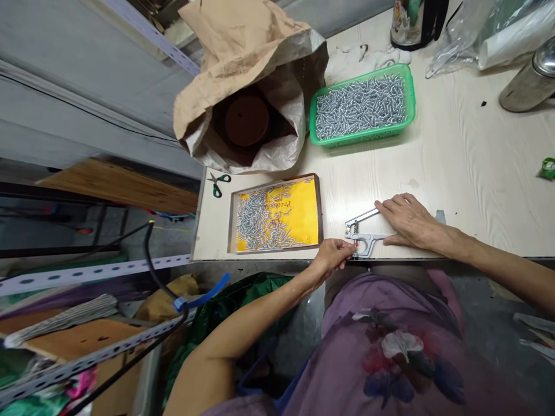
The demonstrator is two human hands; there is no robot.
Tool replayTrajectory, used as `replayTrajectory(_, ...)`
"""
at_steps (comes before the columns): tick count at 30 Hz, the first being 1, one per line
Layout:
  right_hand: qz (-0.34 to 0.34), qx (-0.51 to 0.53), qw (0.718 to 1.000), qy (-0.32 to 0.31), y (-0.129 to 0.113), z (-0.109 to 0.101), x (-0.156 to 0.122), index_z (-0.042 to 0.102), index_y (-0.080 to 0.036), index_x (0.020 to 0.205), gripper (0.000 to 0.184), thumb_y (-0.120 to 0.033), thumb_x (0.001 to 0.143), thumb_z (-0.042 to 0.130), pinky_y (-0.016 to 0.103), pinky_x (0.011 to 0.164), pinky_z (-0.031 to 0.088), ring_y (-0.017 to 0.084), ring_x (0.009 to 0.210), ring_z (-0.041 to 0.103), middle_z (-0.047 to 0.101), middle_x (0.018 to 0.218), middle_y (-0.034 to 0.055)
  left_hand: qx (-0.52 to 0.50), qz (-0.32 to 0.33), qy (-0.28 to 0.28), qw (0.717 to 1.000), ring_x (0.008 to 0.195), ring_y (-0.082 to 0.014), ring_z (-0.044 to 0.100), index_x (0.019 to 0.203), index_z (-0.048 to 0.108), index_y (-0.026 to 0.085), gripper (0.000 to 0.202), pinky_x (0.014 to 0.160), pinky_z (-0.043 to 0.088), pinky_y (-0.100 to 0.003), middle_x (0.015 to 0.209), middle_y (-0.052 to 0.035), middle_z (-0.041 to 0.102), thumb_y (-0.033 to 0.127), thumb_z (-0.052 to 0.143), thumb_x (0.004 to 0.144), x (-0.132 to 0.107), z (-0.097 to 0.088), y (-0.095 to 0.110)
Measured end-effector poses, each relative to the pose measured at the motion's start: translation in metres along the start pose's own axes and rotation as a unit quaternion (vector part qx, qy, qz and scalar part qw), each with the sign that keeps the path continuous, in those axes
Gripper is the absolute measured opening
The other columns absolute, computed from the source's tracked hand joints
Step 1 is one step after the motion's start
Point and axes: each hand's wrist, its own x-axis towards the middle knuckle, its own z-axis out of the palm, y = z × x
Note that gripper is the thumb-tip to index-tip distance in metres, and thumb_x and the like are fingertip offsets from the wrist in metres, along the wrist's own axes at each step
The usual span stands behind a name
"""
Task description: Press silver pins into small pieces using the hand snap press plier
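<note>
A metal hand press tool (362,230) lies at the near edge of the pale wooden table (468,167). My right hand (407,222) rests flat on its handles, fingers stretched out. My left hand (335,255) is pinched at the tool's jaw, holding a small red piece against it. Just left of that hand sits a shallow brown tray (319,208) with a yellow bottom, holding several silver screws (255,222).
A green basket (410,98) full of screws stands further back. An open brown paper sack (243,92) sits at the table's left corner, with green-handled scissors (218,183) beside it. Bottles and plastic bags line the far right. Perforated metal rails and clutter lie to the left.
</note>
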Motion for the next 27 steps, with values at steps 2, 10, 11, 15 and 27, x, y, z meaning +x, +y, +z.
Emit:
replayTrajectory(2,0.009,-0.009,1.0,-0.002,-0.003,-0.003,0.0,0.05,-0.009,0.129,0.069,-0.054,0.08,0.066,0.04,0.081,0.035,0.03,0.096,0.05,0.063,0.107,0.0177,0.004,0.002,0.001,1.0,0.03,-0.0018,0.036,0.071,0.062,0.011,0.014,0.032,0.022,-0.016,0.047,0.0093,0.048,0.019,0.07,0.08,0.001,0.0,0.0)
replayTrajectory(10,0.025,-0.003,1.0,-0.008,-0.011,-0.005,-0.005,0.06,-0.012,0.103,0.034,-0.037,0.082,0.069,0.035,0.072,0.035,0.026,0.087,0.05,0.061,0.095,0.0128,0.209,0.198,0.087,0.954,0.056,-0.0115,0.056,0.077,0.064,0.014,0.017,0.054,0.043,-0.023,0.065,0.0003,0.059,0.027,0.061,0.088,-0.001,-0.001,-0.014)
replayTrajectory(11,0.025,0.001,1.0,-0.003,-0.012,-0.005,-0.006,0.059,-0.013,0.101,0.03,-0.035,0.084,0.068,0.034,0.071,0.036,0.025,0.087,0.05,0.061,0.094,0.0123,0.249,0.269,0.118,0.923,0.067,-0.0144,0.06,0.083,0.065,0.014,0.016,0.063,0.047,-0.025,0.074,-0.0024,0.063,0.028,0.061,0.088,-0.001,0.001,-0.014)
replayTrajectory(15,0.03,0.001,1.0,0.007,-0.016,-0.005,-0.009,0.059,-0.013,0.104,0.028,-0.033,0.086,0.065,0.034,0.071,0.037,0.026,0.088,0.05,0.06,0.095,0.0129,0.386,0.469,0.133,0.783,0.109,-0.0252,0.058,0.12,0.056,0.016,0.035,0.091,0.049,-0.039,0.119,-0.0135,0.062,0.032,0.062,0.089,0.008,0.015,-0.004)
replayTrajectory(27,0.066,-0.03,0.997,-0.005,-0.017,-0.013,-0.027,0.06,-0.01,0.105,0.033,-0.032,0.082,0.069,0.035,0.072,0.038,0.027,0.089,0.051,0.062,0.095,0.0136,0.557,0.495,0.037,0.666,0.107,-0.029,0.053,0.134,0.039,0.011,0.055,0.087,0.048,-0.042,0.118,-0.0156,0.056,0.035,0.061,0.089,0.032,0.028,0.034)
